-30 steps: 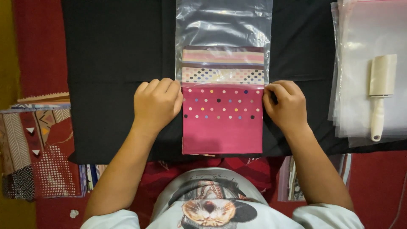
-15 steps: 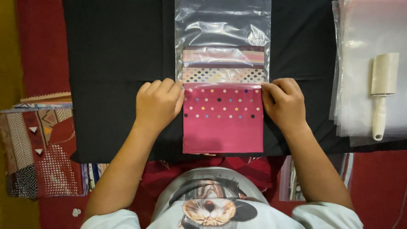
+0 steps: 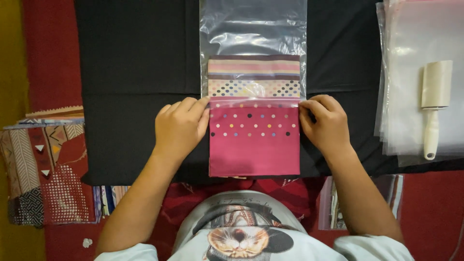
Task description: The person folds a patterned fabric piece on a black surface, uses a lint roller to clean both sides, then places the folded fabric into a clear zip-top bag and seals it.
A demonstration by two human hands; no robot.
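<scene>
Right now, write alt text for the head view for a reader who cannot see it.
Two hands, left hand and right hand, hold the sides of a folded pink dotted cloth half inside a clear plastic bag on a black mat. A lint roller lies on stacked clear bags at right.

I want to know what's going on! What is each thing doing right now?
Folded cloth: partway inside the bag.
Clear bag: flat, mouth open.
Left hand: at the bag's mouth.
Right hand: at the bag's mouth.
Lint roller: lying on spare bags.
</scene>
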